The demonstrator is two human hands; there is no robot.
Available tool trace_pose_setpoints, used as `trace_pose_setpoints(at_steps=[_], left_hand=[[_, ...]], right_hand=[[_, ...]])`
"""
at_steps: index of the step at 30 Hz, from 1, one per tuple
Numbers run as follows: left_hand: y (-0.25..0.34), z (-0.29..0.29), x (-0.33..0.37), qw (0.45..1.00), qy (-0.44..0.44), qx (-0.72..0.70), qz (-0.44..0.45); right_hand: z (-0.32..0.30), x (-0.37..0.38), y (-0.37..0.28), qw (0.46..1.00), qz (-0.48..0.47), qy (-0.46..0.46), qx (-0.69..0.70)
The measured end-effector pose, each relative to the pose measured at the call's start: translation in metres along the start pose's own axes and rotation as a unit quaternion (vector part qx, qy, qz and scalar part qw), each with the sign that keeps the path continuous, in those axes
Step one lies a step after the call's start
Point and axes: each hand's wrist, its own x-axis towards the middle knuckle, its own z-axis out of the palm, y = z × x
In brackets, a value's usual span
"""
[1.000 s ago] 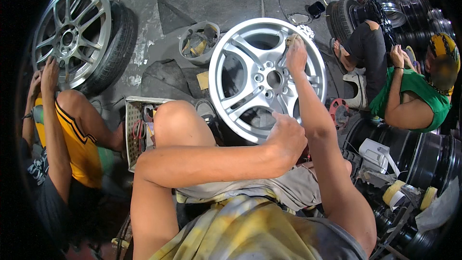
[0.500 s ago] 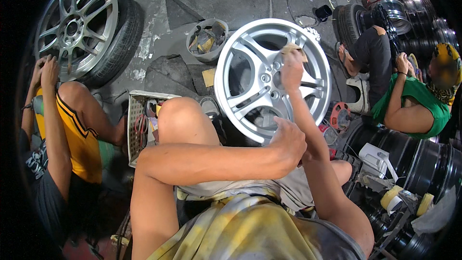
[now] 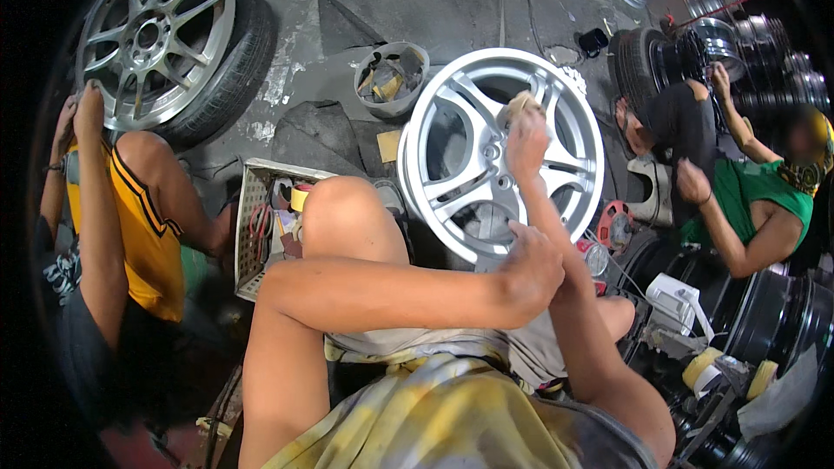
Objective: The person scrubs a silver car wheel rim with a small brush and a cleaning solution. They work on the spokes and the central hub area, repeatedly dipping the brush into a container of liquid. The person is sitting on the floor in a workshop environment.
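A silver alloy wheel rim (image 3: pixel 439 187) with paired spokes lies before my knees. My right hand (image 3: pixel 526 141) is closed on a small tan piece of sandpaper (image 3: pixel 524 104), pressed toward the upper right spokes near the hub; the hand is slightly blurred. Beside my right forearm, my left hand (image 3: pixel 532 271) is at the wheel's near edge, thumb side up. Its other fingers are smeared and partly hidden, so I cannot make out whether they grip anything.
Beyond the wheel stands a round tub (image 3: pixel 391 102) of scraps, with a sandpaper square (image 3: pixel 388 146) nearby. A plastic basket (image 3: pixel 249 243) of tools sits by my left knee. Two co-workers sit at either side, the left one holding a multi-spoke wheel (image 3: pixel 187 91). Dark rims (image 3: pixel 756 304) lie right.
The whole view has shifted a little, so the wheel appears lower and to the right. My right hand stays closed on the sandpaper over the spokes. The right co-worker's hands have moved apart.
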Motion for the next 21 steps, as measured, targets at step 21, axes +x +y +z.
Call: trace_pose_setpoints(at_steps=[21], left_hand=[[0.021, 0.004, -0.019, 0.990, -0.037, -0.026, 0.137]], right_hand=[[-0.079, -0.107, -0.132, 0.948, -0.055, -0.204, 0.237]])
